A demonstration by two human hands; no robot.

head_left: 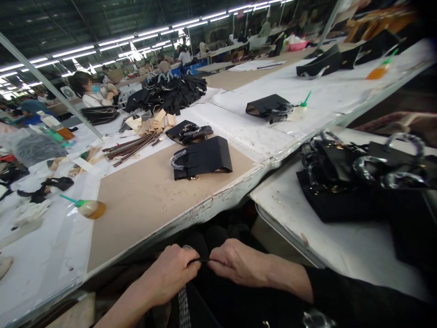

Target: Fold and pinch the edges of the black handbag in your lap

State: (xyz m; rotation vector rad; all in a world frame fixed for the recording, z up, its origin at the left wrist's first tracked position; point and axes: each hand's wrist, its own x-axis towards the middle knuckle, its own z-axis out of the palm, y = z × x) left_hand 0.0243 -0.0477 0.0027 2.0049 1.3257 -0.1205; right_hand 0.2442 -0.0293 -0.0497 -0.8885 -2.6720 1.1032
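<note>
Both my hands are close together over my lap, below the table's front edge. My left hand (172,272) is closed in a pinch on one end of a thin black strip (204,260). Facing it, my right hand (235,263) grips the other end, so the strip stretches across the short gap between them. Most of the strip is hidden in my fingers, and its exact kind cannot be made out. Beyond my hands a black handbag (210,157) with a plastic-wrapped handle lies on a brown board (136,209) on the table.
A squeeze bottle (90,208) with a green nozzle lies at the board's left edge. Brown strips (133,148) and a heap of black pieces (167,93) are further back. Several black bags (341,182) crowd the side table at right. A co-worker (94,93) sits at far left.
</note>
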